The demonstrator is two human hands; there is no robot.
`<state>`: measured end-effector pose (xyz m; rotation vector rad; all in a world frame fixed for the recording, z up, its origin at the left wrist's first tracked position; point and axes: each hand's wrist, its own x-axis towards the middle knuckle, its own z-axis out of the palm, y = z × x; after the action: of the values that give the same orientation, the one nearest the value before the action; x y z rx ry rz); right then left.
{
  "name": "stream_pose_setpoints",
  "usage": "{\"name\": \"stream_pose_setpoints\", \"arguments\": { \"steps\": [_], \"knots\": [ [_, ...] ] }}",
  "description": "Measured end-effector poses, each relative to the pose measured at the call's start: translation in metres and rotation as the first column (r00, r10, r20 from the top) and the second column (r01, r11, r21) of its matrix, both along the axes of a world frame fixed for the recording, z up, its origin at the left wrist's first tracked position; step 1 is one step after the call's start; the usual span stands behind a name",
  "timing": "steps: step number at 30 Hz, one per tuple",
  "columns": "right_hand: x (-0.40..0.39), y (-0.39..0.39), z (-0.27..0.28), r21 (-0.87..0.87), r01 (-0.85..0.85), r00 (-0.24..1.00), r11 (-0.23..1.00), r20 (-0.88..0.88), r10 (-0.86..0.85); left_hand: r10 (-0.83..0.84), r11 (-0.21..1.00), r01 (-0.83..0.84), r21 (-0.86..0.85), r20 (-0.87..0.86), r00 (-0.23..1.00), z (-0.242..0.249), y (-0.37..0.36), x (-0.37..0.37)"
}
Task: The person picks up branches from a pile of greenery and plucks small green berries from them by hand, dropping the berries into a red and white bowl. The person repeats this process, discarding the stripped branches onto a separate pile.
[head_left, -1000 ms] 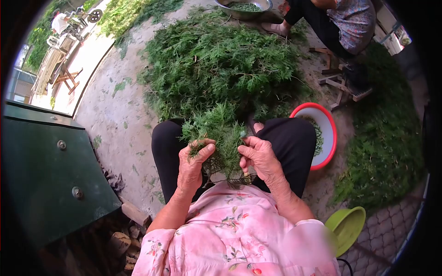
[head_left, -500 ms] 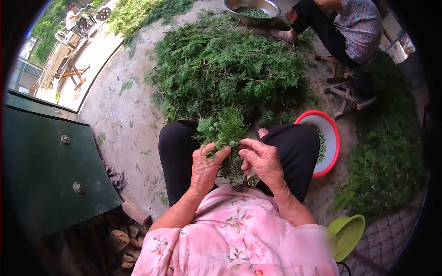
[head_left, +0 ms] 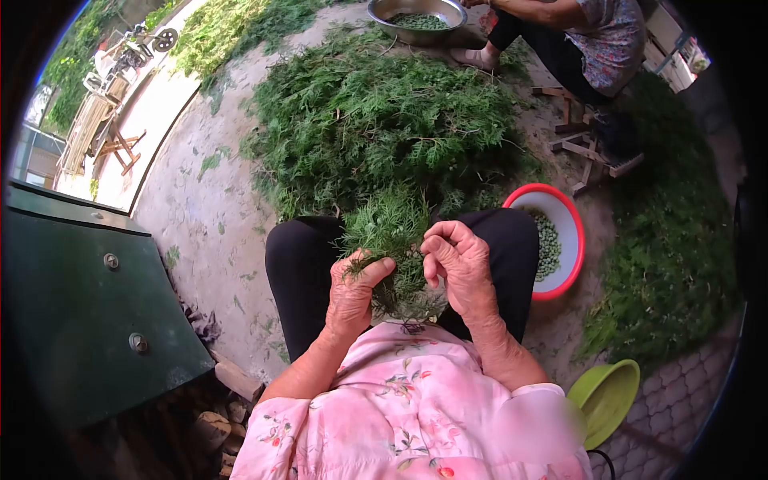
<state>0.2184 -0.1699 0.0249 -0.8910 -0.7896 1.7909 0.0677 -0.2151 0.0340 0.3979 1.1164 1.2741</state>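
Note:
My left hand (head_left: 356,292) is closed around the base of a leafy evergreen sprig (head_left: 386,228), which stands up above my lap with its feathery green fronds spread. Just to the right of it, my right hand (head_left: 460,264) has its fingers curled in a pinch, apart from the sprig. Whatever those fingertips hold, if anything, is hidden. Beyond my right knee sits a white basin with a red rim (head_left: 578,264), holding many small round green cones (head_left: 549,248).
A large heap of evergreen branches (head_left: 384,120) lies ahead, with more greenery (head_left: 664,264) at right. A metal bowl of green cones (head_left: 416,34) stands beyond, beside a seated person (head_left: 604,40). A green metal box (head_left: 88,304) is at left, a lime-green bowl (head_left: 604,400) lower right.
My right hand has drawn away from the sprig, its fingers now curled together. A green cone that showed between my hands is out of sight. The view has shifted slightly.

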Motion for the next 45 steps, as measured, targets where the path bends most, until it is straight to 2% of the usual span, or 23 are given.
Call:
{"name": "stream_pose_setpoints", "arguments": {
  "steps": [2,4,6,8,9,11,12,14,16,17,19,21,23,25,29,30,31,33,34,35,37,43,45],
  "knots": [
    [0.025,0.010,0.012,0.104,0.139,0.990,0.985,0.013,-0.141,0.042,0.996,-0.025,-0.084,0.210,0.977,-0.006,0.000,-0.007],
    [0.055,0.018,0.030,0.146,0.277,0.958,0.950,0.040,-0.286,0.058,0.997,-0.043,-0.069,0.218,0.974,-0.006,-0.001,-0.011],
    [0.097,0.024,0.012,0.230,0.390,0.893,0.892,0.140,-0.427,0.085,0.996,-0.078,-0.042,0.204,0.975,-0.007,-0.003,-0.016],
    [0.140,0.025,-0.012,0.285,0.461,0.778,0.841,0.326,-0.537,0.096,0.995,-0.090,-0.043,0.185,0.978,-0.011,-0.004,-0.020],
    [0.163,0.025,-0.028,0.353,0.450,0.650,0.820,0.500,-0.572,0.104,0.994,-0.097,-0.046,0.168,0.980,-0.012,-0.005,-0.021],
    [0.175,0.022,-0.032,0.577,0.274,0.187,0.770,0.753,-0.631,0.069,0.997,-0.065,-0.037,0.144,0.987,-0.006,-0.004,-0.020],
    [0.171,0.022,-0.029,0.577,0.273,0.189,0.769,0.752,-0.632,0.030,0.999,-0.027,-0.028,0.122,0.992,-0.004,-0.002,-0.018],
    [0.154,0.018,-0.020,0.447,0.411,0.438,0.794,0.667,-0.602,0.020,0.999,-0.022,0.028,0.053,0.998,-0.006,-0.003,-0.013],
    [0.118,0.017,-0.008,0.418,0.352,0.652,0.838,0.533,-0.539,0.008,0.993,0.008,0.114,-0.135,0.991,-0.004,-0.003,-0.006],
    [0.096,0.013,0.005,0.410,0.301,0.747,0.861,0.459,-0.480,0.003,0.993,0.013,0.115,-0.137,0.991,-0.006,-0.004,-0.007],
    [0.061,0.007,0.021,0.528,0.103,0.771,0.843,0.493,-0.403,-0.050,0.992,0.075,0.101,-0.230,0.972,-0.010,-0.005,-0.011],
    [0.029,0.000,0.036,0.615,-0.043,0.829,0.788,0.462,-0.315,-0.043,0.991,0.077,0.113,-0.280,0.959,-0.008,-0.006,-0.007],
    [0.006,-0.004,0.038,0.671,-0.159,0.887,0.724,0.420,-0.194,0.011,0.978,0.079,0.195,-0.424,0.905,-0.009,-0.009,-0.003],
    [-0.009,-0.006,0.023,0.664,-0.211,0.875,0.718,0.456,-0.164,0.058,0.975,0.038,0.221,-0.410,0.910,-0.013,-0.009,-0.003],
    [-0.014,-0.009,-0.006,0.524,-0.080,0.729,0.848,0.611,-0.309,0.111,0.966,-0.009,0.260,-0.379,0.919,-0.020,-0.011,-0.008],
    [-0.012,-0.007,-0.011,0.517,-0.106,0.721,0.849,0.628,-0.293,0.152,0.962,-0.057,0.268,-0.347,0.925,-0.014,-0.009,-0.004],
    [-0.012,-0.008,-0.012,0.517,-0.107,0.722,0.850,0.628,-0.291,0.192,0.956,-0.104,0.275,-0.315,0.929,-0.009,-0.008,-0.002],
    [-0.013,-0.012,-0.009,0.367,-0.028,0.829,0.930,0.528,-0.183,0.139,0.967,-0.060,0.249,-0.312,0.940,-0.006,-0.009,-0.003],
    [-0.019,-0.014,-0.015,0.424,0.117,0.833,0.898,0.451,-0.321,0.158,0.963,-0.052,0.265,-0.395,0.905,-0.006,-0.009,-0.002],
    [-0.020,-0.015,-0.011,0.425,0.116,0.833,0.898,0.451,-0.321,0.178,0.959,-0.043,0.281,-0.474,0.862,-0.007,-0.009,-0.001],
    [-0.018,-0.015,0.007,0.661,-0.060,0.706,0.748,0.557,-0.436,0.165,0.957,-0.036,0.287,-0.440,0.883,-0.006,-0.008,0.001],
    [-0.025,-0.011,-0.004,0.710,-0.175,0.650,0.682,0.603,-0.462,0.169,0.963,-0.040,0.268,-0.478,0.862,-0.005,-0.009,0.004],
    [-0.025,-0.011,-0.009,0.757,-0.158,0.635,0.634,0.569,-0.523,0.207,0.959,-0.119,0.259,-0.348,0.914,-0.006,-0.008,0.005]
  ]
}}
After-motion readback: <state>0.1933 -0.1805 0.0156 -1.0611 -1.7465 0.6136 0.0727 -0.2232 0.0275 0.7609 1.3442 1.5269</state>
